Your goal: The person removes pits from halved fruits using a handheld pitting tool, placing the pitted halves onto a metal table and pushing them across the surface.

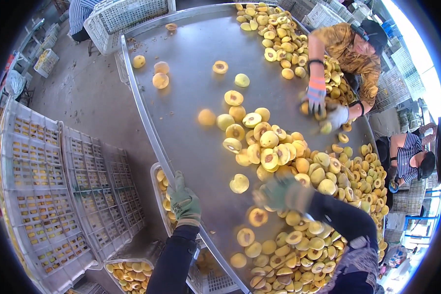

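A metal table (191,47) with a raised rim bears a large heap of halved yellow peaches or similar stone fruit (316,242), cut faces and skins both showing. My left hand (185,204), in a green work glove, rests on the table's near-left rim, its fingers over the metal edge. My right hand (283,193), gloved and blurred by motion, is at the edge of the heap among the fruit halves; whether it grips any cannot be told. Loose halves lie about it, one cut face up (258,217) just below. Several more halves (161,81) lie scattered toward the far left.
Across the table a co-worker's gloved hands (316,97) handle fruit. Stacked plastic crates (40,194) of fruit stand at the left; a filled crate (130,273) stands low beside the table, and another sits under the rim. A further person (408,154) is at the right.
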The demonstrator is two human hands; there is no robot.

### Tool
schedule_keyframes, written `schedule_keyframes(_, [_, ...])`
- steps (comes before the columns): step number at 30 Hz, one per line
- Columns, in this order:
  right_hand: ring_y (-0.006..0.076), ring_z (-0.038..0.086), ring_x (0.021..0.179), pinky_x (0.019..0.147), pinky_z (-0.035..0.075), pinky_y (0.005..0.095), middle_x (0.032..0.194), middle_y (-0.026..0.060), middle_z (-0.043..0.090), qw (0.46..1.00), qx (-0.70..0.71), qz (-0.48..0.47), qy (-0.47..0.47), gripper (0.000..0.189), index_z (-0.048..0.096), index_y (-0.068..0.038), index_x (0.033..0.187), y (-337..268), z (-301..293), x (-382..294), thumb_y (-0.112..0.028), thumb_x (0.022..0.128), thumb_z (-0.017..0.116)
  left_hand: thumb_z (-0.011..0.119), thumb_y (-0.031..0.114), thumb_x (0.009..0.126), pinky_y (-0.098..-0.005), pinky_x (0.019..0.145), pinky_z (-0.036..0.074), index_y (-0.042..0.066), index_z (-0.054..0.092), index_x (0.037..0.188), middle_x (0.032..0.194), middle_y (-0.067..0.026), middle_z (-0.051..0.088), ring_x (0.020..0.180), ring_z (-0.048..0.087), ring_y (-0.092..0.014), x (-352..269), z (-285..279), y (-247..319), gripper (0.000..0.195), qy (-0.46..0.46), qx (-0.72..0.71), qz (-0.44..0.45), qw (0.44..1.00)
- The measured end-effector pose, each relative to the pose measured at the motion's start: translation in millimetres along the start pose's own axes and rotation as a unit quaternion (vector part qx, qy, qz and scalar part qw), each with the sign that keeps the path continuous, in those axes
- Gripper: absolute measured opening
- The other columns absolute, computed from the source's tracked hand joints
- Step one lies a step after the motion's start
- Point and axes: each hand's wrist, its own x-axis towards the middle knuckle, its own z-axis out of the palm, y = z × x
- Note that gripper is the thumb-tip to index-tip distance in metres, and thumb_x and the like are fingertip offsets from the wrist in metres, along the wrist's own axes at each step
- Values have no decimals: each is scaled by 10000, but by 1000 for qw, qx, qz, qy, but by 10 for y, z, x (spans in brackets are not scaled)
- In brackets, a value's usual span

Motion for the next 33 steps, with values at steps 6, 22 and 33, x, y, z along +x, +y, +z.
schedule_keyframes(6, [302, 563, 1086, 896, 399, 493, 1066, 120, 631, 967, -49, 105, 228, 331, 631, -171, 1070, 462, -393, 2258, -373, 812, 582, 461, 30, 849, -377, 890, 443, 102, 450, 1354, 1215, -224, 477, 1036, 544, -351, -18, 11, 41, 511, -1, 28, 48, 998])
schedule_keyframes(22, [303, 607, 977, 792, 489, 429, 1049, 142, 646, 961, -7, 189, -203, 340, 697, -153, 976, 45, 383, -1015, -418, 836, 538, 446, 46, 897, -359, 858, 431, 34, 497, 1250, 1158, -188, 527, 991, 549, -306, 23, -7, -16, 357, 32, 52, 77, 995])
schedule_keyframes(33, [272, 637, 809, 650, 489, 409, 927, 3, 626, 955, 2, 222, -196, 265, 582, -226, 1083, -90, -135, -1275, -386, 889, 497, 456, -14, 827, -349, 865, 452, 58, 512, 1263, 1111, -203, 567, 993, 575, -331, 96, 4, -131, 446, 80, 71, 146, 983])
